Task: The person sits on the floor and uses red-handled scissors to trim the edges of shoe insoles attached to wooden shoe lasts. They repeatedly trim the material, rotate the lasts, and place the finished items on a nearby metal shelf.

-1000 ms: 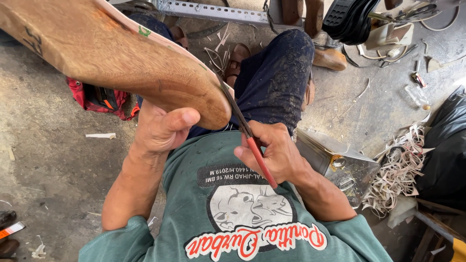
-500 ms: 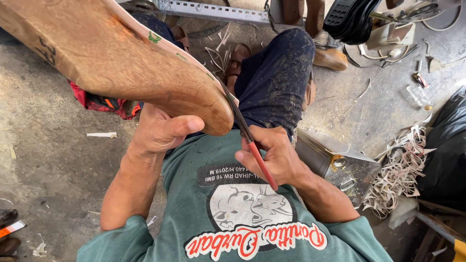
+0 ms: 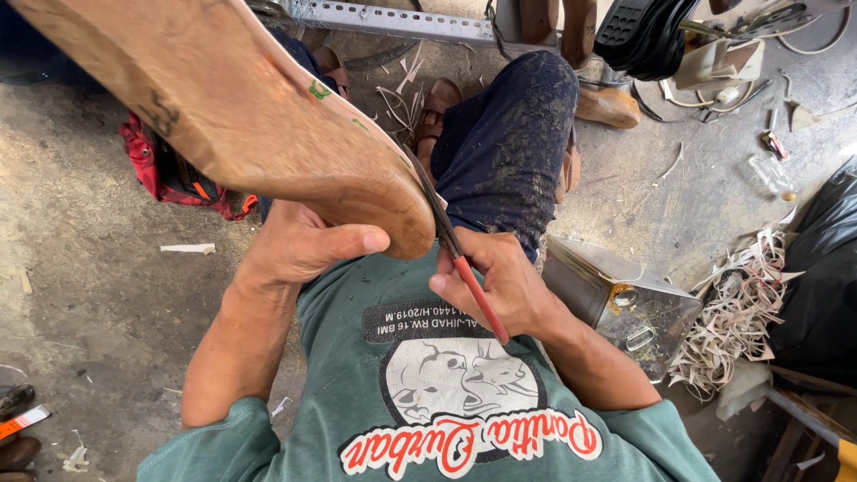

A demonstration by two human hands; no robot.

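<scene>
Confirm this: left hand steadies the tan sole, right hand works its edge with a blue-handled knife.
Wrong on one count: the knife handle is red, not blue, as the head view shows. The left hand does steady the tan sole, and the right hand works its edge.

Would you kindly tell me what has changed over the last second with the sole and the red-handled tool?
Very little has changed. The large tan sole has tilted slightly, its near end shifting a touch toward the right hand. The left hand still grips that end, thumb on the edge. The right hand still holds the red-handled tool, its blade against the sole's rim. The metal tin and strip offcuts lie as before.
</scene>
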